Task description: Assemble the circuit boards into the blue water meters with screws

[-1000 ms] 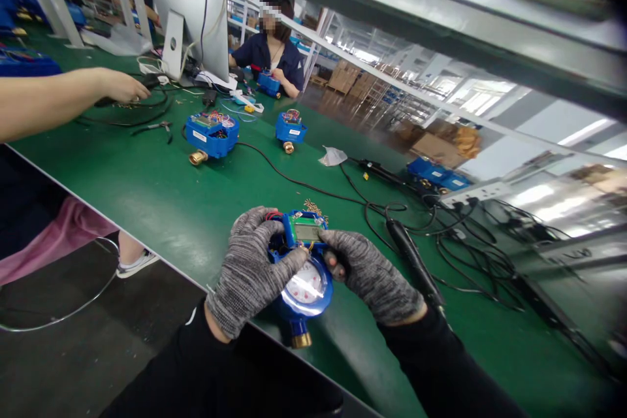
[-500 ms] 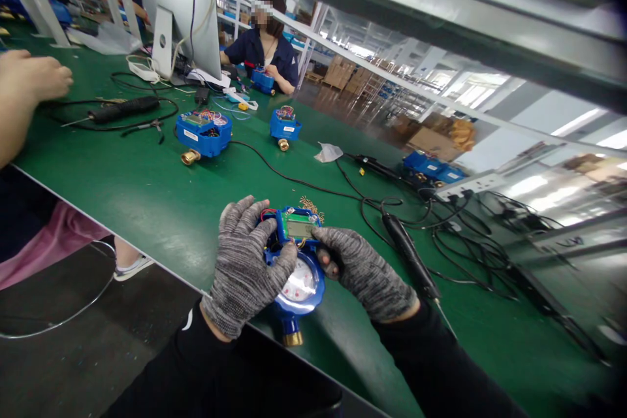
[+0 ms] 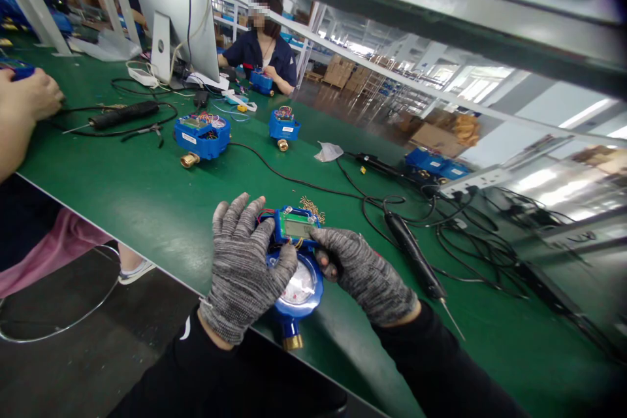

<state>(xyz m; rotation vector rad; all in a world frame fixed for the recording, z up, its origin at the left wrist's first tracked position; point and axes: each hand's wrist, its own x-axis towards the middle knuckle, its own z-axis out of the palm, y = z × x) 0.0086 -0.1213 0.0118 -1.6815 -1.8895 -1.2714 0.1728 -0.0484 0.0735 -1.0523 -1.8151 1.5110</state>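
Note:
A blue water meter (image 3: 306, 304) with a round clear dial and a brass threaded end lies at the table's near edge. At its top sits a display module (image 3: 296, 229), a green circuit board with a grey LCD in a blue housing, with red and yellow wires. My left hand (image 3: 247, 268), in a grey knit glove, holds the meter's left side; its thumb lies across the dial and its fingers are partly spread. With thumb and fingers, my gloved right hand (image 3: 372, 277) grips the module's right edge; the fingertips underneath are partly hidden.
Small brass screws (image 3: 312, 208) lie in a pile behind the meter. An electric screwdriver (image 3: 415, 255) with tangled cables lies to the right. Two open blue meters (image 3: 203, 136) stand further back. A co-worker's hand (image 3: 42, 95) is at far left, and another person sits opposite.
Both my hands stay on the meter and module, with only slight movement. At far left, a blue part has come into view by the co-worker's hand.

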